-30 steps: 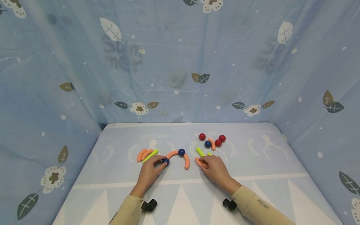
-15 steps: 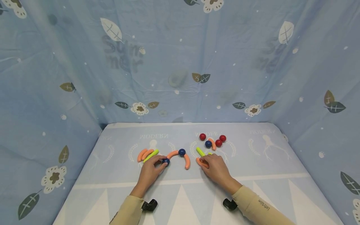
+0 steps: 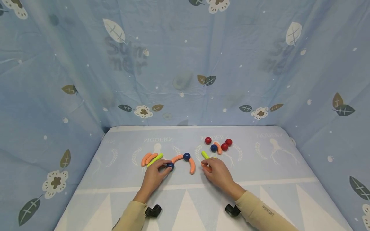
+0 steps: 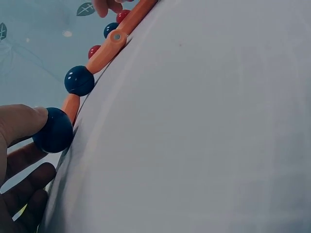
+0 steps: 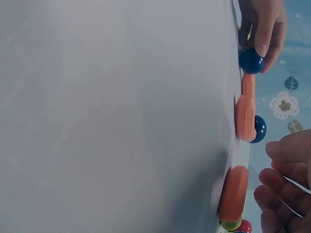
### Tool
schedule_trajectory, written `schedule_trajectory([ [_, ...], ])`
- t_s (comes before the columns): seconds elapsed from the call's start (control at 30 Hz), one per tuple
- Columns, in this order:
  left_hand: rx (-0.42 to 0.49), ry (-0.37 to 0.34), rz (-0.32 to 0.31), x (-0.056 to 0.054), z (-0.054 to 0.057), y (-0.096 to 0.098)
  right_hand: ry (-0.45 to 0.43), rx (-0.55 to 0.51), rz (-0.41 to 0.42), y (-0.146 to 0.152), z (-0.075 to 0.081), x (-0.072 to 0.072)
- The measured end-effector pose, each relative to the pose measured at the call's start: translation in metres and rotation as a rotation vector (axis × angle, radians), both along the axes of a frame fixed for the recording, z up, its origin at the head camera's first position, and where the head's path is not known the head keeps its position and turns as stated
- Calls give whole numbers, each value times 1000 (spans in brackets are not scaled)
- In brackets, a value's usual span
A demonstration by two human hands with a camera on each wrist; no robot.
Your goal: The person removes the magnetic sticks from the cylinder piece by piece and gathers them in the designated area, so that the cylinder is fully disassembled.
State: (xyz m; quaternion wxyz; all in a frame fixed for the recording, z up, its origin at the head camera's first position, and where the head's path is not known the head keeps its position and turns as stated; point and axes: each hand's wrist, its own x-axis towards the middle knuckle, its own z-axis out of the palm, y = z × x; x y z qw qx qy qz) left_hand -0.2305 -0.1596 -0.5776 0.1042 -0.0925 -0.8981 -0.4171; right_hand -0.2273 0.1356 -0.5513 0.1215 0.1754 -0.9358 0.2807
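My left hand [image 3: 154,175] pinches a blue ball [image 3: 170,166] between thumb and fingers. A curved orange rod [image 3: 177,158] runs from that ball to a second blue ball [image 3: 186,157], and another curved orange rod [image 3: 192,166] extends from there toward me. These pieces appear joined as a chain on the table. My right hand [image 3: 218,173] hovers at another curved orange rod [image 5: 234,194]. In the right wrist view its fingers [image 5: 272,184] are loosely bent with nothing between them, apart from the rod. The hand partly covers this rod in the head view.
Left of my left hand lie two orange rods [image 3: 145,159] and a green stick [image 3: 155,159]. Beyond my right hand is a green stick [image 3: 205,155], then a blue ball [image 3: 214,148], an orange rod [image 3: 218,148] and several red balls [image 3: 208,140]. A patterned curtain [image 3: 185,64] encloses the table.
My right hand and forearm have shifted slightly left over the orange rod, covering more of it. The left hand keeps its place on the blue ball.
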Motion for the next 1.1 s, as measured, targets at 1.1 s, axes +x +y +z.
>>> schedule_trajectory([
  [1.1,-154,15,-131,-46,28,40,-189,-88,-74,-47,-6,-13],
])
